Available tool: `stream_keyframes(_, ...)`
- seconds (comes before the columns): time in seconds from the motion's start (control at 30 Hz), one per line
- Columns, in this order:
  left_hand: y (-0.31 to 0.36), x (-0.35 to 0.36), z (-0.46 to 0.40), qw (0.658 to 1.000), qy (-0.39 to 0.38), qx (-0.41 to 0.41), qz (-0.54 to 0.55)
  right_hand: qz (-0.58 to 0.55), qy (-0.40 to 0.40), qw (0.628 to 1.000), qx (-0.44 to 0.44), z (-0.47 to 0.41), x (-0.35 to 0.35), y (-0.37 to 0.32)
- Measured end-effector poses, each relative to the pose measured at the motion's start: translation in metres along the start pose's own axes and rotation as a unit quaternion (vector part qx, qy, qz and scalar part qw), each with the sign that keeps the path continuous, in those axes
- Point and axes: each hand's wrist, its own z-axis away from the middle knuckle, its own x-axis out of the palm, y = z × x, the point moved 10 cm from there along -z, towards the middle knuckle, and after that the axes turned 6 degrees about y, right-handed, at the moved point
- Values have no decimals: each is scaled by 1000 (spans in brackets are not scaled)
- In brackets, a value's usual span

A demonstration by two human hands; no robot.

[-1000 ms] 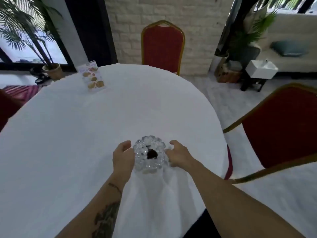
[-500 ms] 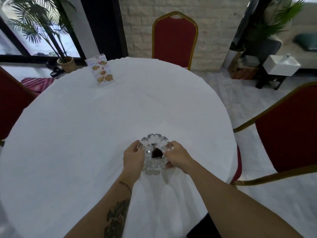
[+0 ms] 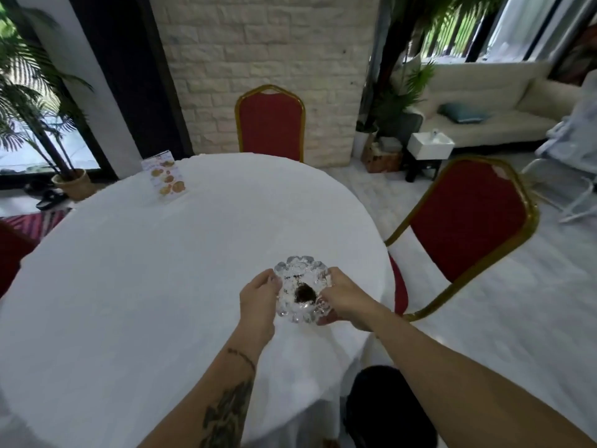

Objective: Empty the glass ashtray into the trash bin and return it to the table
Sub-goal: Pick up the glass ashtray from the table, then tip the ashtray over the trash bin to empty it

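Observation:
A clear cut-glass ashtray [image 3: 292, 304] with a dark clump of ash in its middle is near the front right edge of the round table [image 3: 155, 270], which has a white cloth. My left hand [image 3: 258, 295] grips its left rim and my right hand [image 3: 344, 299] grips its right rim, fingers curled under the edge. Whether the ashtray still touches the cloth cannot be told. A dark rounded thing [image 3: 387, 405], possibly the trash bin, shows below the table's edge at the bottom.
A menu card [image 3: 164, 177] stands at the table's far left. Red chairs with gold frames stand behind the table [image 3: 270, 124] and at its right [image 3: 465, 221]. A potted palm [image 3: 69, 185], a white sofa [image 3: 484, 108] and a small white box [image 3: 431, 145] are farther off.
Both hands closed in from beside the ashtray and now grip its rims. The camera tilted up and back, showing more of the room and the dark thing below.

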Motion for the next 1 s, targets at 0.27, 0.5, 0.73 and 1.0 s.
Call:
stream_keyframes(0.27, -4, 29, 82, 993, -111, 12, -31, -30, 66, 997, -21, 85, -30, 24)
stream_keyframes(0.5, -54, 69, 125, 978, -193, -3, -77, -46, 100, 994, 9, 126, -86, 76)
stream_keyframes(0.73, -135, 123, 140, 959, -224, -47, -165, -40, 135, 987, 77, 128, -145, 157)
stream_keyframes(1.0, -275, 177, 98, 928, -228, -75, -285, -88, 172, 966, 172, 95, -193, 300)
